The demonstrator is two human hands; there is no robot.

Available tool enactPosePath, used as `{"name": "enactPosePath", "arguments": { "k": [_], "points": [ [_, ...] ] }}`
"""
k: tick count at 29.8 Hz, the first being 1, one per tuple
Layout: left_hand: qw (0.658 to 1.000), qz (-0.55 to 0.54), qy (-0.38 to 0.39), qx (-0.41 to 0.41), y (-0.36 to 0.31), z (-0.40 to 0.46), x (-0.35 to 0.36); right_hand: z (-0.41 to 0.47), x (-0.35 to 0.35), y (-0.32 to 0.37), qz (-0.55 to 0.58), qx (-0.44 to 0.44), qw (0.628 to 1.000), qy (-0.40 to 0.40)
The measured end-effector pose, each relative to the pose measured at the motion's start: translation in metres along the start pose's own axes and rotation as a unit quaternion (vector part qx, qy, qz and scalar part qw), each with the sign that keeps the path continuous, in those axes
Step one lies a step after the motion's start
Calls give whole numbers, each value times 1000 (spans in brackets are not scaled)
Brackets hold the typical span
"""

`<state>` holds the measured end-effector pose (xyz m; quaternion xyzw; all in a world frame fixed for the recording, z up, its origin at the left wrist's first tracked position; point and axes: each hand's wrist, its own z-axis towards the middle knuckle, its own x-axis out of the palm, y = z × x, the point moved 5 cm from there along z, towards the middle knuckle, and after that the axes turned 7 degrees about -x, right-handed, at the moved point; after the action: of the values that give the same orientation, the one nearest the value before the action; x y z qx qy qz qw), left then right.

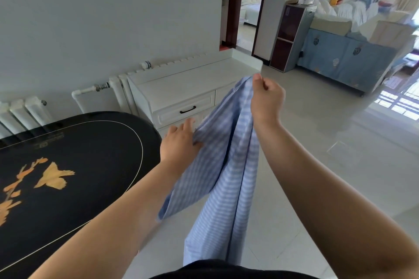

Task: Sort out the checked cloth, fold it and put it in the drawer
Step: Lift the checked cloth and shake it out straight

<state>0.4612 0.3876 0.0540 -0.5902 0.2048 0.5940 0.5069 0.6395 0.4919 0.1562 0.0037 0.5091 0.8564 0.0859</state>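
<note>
A blue and white checked cloth (223, 165) hangs in the air in front of me, unfolded and draping down past my waist. My right hand (267, 97) is raised and pinches its top corner. My left hand (181, 140) grips an edge of the cloth lower down and to the left. Behind the cloth stands a low white cabinet (188, 81) against the wall. Its drawer (186, 110), with a dark handle, is closed.
A black oval table (74, 165) with an orange bird inlay lies at my left, close to the cabinet. White radiators (25, 113) line the wall. Pale tiled floor (328, 154) stretches right toward a dark shelf unit (292, 36) and a blue-covered sofa (344, 52).
</note>
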Motion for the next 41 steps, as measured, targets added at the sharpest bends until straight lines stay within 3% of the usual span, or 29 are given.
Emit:
{"name": "enactPosePath", "arguments": {
  "k": [4, 7, 9, 14, 19, 24, 34, 41],
  "points": [
    [994, -59, -79, 37, 18, -13, 7, 23, 6, 15, 19, -10, 1000, -1],
    [968, -96, -197, 119, 25, -32, 5, 35, 10, 24, 32, -6, 999, -4],
    [958, -97, -230, 137, 32, -39, 8, 42, 12, 28, 29, -6, 1000, -9],
    [976, -58, -194, 75, 64, -42, 25, 57, 9, 30, 23, 2, 999, -31],
    [985, -28, -154, 78, 85, -54, 44, 64, 5, 26, 38, 27, 998, -42],
    [987, -78, -129, 60, 87, -56, 47, 68, 3, 25, 35, 23, 998, -43],
    [987, -22, -143, 74, 99, -48, 44, 73, -2, 15, 10, 34, 998, -53],
    [990, -101, -100, 6, 113, -52, 48, 70, -2, 6, 49, 52, 995, -64]
  ]
}}
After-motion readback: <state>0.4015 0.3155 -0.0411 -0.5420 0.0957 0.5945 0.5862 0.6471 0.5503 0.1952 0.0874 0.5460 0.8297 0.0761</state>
